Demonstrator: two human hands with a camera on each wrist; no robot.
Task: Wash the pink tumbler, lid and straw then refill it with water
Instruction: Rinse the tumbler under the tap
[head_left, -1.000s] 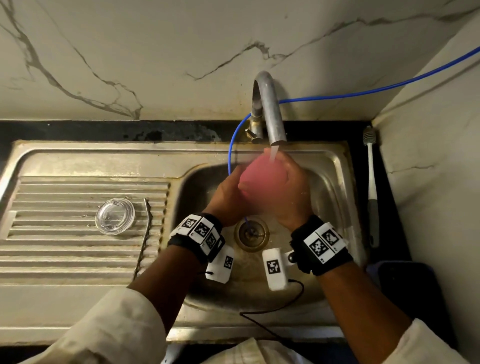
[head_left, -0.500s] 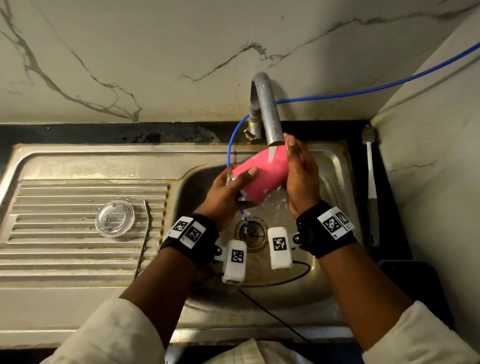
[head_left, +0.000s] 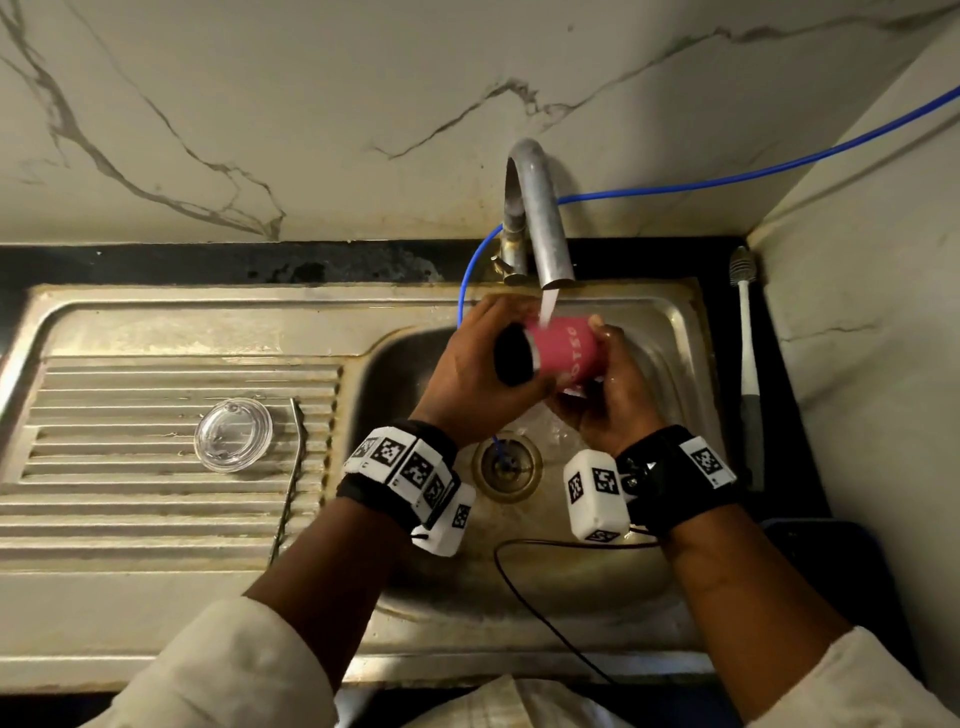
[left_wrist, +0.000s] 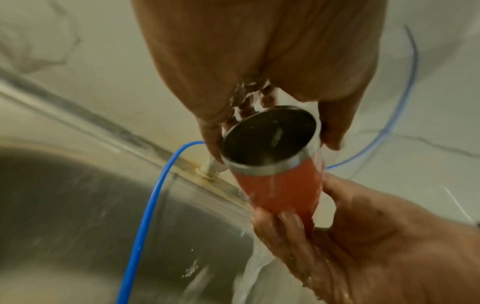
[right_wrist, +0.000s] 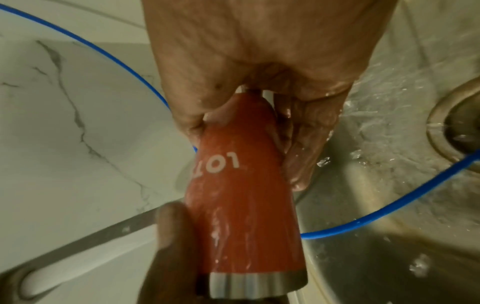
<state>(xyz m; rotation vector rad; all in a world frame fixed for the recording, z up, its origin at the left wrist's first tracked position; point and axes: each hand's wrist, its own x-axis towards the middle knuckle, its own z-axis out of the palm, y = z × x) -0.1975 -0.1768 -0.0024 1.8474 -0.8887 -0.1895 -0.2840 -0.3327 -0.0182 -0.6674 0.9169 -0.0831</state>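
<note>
Steel sink (head_left: 670, 332) with ribbed drainboard (head_left: 130, 499) on the left, set in a dark counter. Marble wall (head_left: 260, 104) behind and at right. Tap (head_left: 540, 218) at the back edge, water (head_left: 546, 306) running. Blue hose (head_left: 727, 179) comes along the wall, loops past the tap, drops toward the drain (head_left: 506, 465). Basin floor wet. White brush (head_left: 745, 332) lies on the counter right of the sink.

Lid (head_left: 233, 434), clear, flat on the drainboard. Straw (head_left: 291, 467), metal, lies just right of the lid, not touching it.

Tumbler (head_left: 563, 349), pink, steel rim, held on its side over the basin under the tap, mouth to the left. Stream strikes the pink wall near the rim. White lettering on the side. Inside dark; cannot tell what it holds.

Left hand (head_left: 467, 379) curled round the rim end, thumb and fingers on opposite sides of the mouth (left_wrist: 270, 135).

Right hand (head_left: 605, 400) curled round the base end, fingers wet, thumb on the pink wall (right_wrist: 241, 185). Runoff falls past this hand into the basin.

Both wrists wear black bands with white marker blocks.
</note>
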